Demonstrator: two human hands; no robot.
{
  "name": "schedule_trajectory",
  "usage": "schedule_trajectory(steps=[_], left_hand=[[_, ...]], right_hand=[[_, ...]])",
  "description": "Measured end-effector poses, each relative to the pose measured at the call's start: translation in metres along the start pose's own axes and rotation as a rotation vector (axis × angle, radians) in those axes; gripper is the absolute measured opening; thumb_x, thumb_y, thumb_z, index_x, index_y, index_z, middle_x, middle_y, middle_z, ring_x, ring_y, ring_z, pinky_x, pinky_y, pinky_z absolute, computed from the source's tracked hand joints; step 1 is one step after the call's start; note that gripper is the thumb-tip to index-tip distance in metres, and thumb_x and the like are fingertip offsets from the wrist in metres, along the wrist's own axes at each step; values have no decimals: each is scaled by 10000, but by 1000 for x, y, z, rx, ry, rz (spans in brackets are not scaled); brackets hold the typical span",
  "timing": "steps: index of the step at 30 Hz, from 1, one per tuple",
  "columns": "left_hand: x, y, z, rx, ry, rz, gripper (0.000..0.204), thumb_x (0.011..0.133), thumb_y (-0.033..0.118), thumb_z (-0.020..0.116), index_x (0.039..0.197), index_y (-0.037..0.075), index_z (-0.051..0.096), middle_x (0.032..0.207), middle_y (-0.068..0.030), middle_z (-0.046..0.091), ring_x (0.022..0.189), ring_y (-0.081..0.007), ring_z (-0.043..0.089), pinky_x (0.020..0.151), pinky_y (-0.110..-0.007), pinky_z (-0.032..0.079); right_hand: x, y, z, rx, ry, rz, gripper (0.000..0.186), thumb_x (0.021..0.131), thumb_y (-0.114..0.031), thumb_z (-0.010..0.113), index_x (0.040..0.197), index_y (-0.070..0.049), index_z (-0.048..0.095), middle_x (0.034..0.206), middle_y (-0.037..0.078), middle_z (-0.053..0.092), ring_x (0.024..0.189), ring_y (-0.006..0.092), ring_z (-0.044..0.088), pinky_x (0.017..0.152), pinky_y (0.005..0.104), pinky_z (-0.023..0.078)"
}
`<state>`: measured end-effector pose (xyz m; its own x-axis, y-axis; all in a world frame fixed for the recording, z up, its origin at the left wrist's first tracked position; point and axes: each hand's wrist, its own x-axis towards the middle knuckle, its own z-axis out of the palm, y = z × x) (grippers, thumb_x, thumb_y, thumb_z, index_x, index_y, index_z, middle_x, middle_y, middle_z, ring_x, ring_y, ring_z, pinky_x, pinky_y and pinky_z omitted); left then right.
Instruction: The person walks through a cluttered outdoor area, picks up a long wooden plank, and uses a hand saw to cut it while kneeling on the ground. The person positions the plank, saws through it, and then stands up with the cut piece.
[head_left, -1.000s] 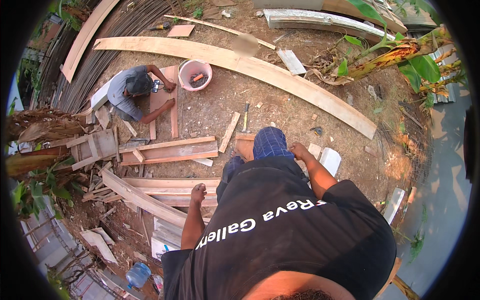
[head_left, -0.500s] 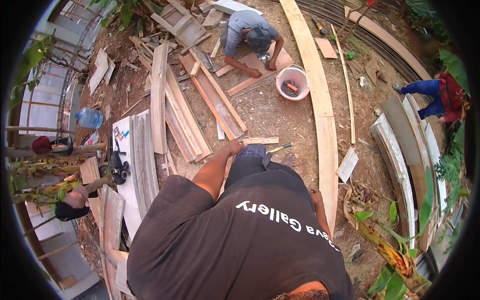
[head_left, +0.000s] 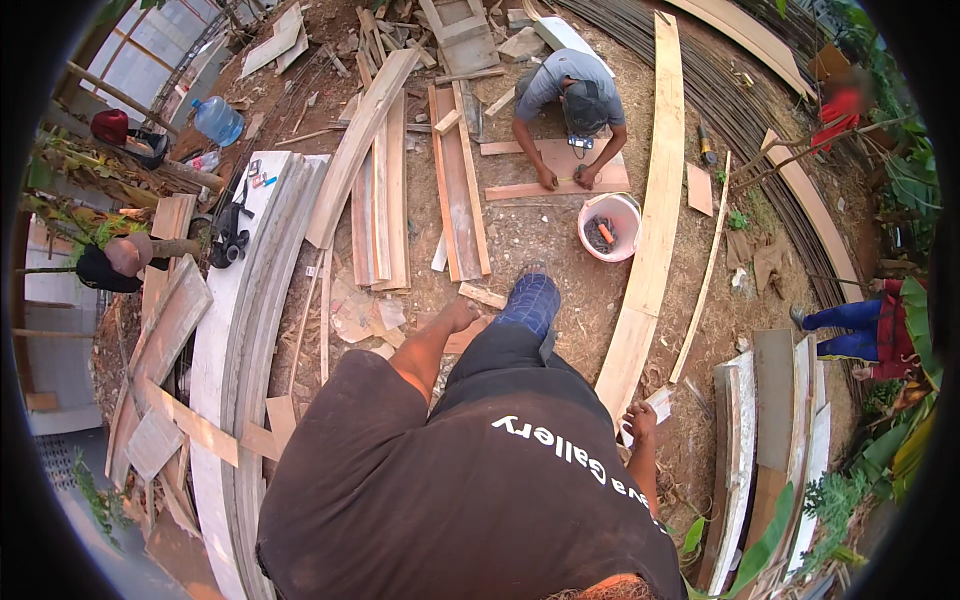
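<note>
My left hand [head_left: 461,314] is beside my blue-patterned knee, close to a short wood offcut [head_left: 482,295]; its fingers are too hidden to read. My right hand [head_left: 640,418] is low at my right side, its fingers curled, by the near end of a long pale plank [head_left: 640,300]. A pale scrap of board [head_left: 660,402] shows right behind that hand. Whether the hand grips anything is hidden. Ahead, a co-worker [head_left: 575,95] in a grey shirt and dark cap crouches with both hands on a flat board [head_left: 520,190].
A white bucket [head_left: 630,225] with dark contents and an orange-handled tool stands by the plank. Wooden channel forms [head_left: 460,180] lie ahead. Curved concrete-like pieces [head_left: 240,330] are stacked left, others [head_left: 740,440] right. A person [head_left: 850,330] in blue trousers is at far right.
My view has turned, so the scene sits differently in the picture. My right hand has come away from the plank's edge to its near end. The yellow-handled hammer by my knee no longer shows.
</note>
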<state>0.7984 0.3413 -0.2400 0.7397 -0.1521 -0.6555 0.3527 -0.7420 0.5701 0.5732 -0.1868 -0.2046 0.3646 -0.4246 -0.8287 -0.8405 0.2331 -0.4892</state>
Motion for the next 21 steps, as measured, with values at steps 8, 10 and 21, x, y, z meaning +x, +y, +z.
schedule_trajectory(steps=[8, 10, 21], left_hand=[[34, -21, 32, -328, -527, -120, 575, 944, 461, 571, 1267, -14, 592, 1238, -275, 616, 1202, -404, 582, 989, -448, 461], [47, 18, 8, -632, -515, -266, 584, 951, 465, 564, 1310, 4, 557, 1282, -262, 592, 1230, -397, 562, 1010, -443, 447], [206, 180, -159, -934, -66, -233, 697, 989, 488, 526, 1546, 102, 364, 1521, -187, 455, 1385, -355, 450, 1125, -413, 369]], right_hand=[[34, 23, 51, -289, -296, -83, 417, 955, -167, 596, 1351, -60, 525, 952, 104, 673, 772, 223, 662, 623, 363, 544], [30, 5, 50, -275, -251, 44, 413, 958, -174, 596, 1349, -63, 525, 961, 103, 674, 779, 223, 663, 629, 365, 547], [114, -236, 89, -164, 7, 107, 394, 975, -214, 594, 1338, -78, 522, 1006, 96, 675, 821, 226, 669, 663, 377, 560]])
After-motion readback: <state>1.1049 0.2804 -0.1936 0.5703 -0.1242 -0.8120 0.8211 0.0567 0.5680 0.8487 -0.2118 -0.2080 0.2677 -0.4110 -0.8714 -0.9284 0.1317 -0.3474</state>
